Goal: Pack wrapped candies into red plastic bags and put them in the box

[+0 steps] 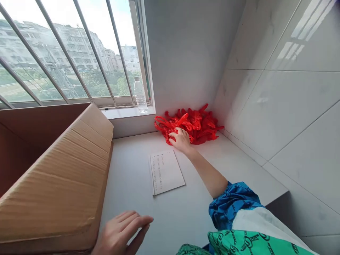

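Your right hand (pixel 180 140) lies curved on the near edge of a crumpled heap of glossy red plastic bags (pixel 199 124), their looped handles tangled; whether it grips them, you cannot tell. Your open left hand (pixel 120 232) hovers just beside the corrugated cardboard box (pixel 61 170). A printed paper sheet (pixel 166 172) lies between your hands on the smooth white ledge (pixel 127 156), and the heap sits in its corner against the glossy tiled wall (pixel 287 113).
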Available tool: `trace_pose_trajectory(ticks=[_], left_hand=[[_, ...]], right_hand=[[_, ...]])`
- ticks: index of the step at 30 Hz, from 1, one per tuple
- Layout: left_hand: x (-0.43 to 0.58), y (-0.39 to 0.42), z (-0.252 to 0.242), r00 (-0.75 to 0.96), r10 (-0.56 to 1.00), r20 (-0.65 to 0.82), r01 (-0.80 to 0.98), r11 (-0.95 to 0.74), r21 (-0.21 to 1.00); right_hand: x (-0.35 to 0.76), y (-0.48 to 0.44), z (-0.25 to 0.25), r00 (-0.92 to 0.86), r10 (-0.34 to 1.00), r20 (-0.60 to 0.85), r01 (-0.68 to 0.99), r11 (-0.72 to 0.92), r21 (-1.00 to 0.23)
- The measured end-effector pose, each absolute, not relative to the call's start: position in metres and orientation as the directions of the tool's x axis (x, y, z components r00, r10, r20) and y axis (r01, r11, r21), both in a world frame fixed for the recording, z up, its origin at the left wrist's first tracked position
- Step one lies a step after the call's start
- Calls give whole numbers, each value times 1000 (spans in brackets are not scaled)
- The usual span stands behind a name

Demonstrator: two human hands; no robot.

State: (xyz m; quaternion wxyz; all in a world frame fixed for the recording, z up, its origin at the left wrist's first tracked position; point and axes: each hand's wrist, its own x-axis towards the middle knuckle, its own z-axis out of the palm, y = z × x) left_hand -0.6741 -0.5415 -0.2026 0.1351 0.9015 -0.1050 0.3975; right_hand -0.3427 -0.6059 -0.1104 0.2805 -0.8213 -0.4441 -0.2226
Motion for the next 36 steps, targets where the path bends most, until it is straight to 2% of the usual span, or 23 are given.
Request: trace_pose_trajectory(ticks=[3,9,11,14,16,18,21,23,25,29,32,36], left_hand=[[-639,-540,-219,774,-198,602,-352,-924,149],[-611,-526,-253,853,-163,495,-325,-909,262],[-612,-521,-261,872,-119,475,-301,-895,328],[-614,-512,-263,880,-12,474,-253,-858,448],[-614,-506,-259,869,109,482,-205,-808,552],[-614,-499,-254,843,263,470,-149,-725,672],[-609,-487,-249,777,474,415,-112,-544,831],[-600,-481,-247,723,578,379,-130,-425,896],[-589,-478,-244,664,653,364,-156,-355,922],[-564,-485,-225,604,728,325,-169,-281,945],[-552,-495,-207,649,666,368,-157,-356,921],[-548,-499,-199,770,386,508,-192,-620,761]], right_hand=[[-312,-616,-114,556,601,574,825,-485,-291],[-305,-629,-94,469,554,688,882,-331,-335],[-313,-637,-84,412,498,763,911,-202,-360],[-331,-647,-78,318,440,840,914,94,-395],[-343,-650,-84,276,459,844,882,227,-413],[-351,-652,-99,254,517,817,849,285,-444],[-356,-655,-134,235,686,689,834,222,-505],[-359,-658,-157,224,770,598,867,123,-484],[-363,-662,-175,231,773,591,900,62,-432],[-379,-670,-186,230,655,720,950,11,-313],[-390,-671,-187,193,619,762,976,-38,-216],[-399,-667,-193,180,678,713,982,-77,-175]])
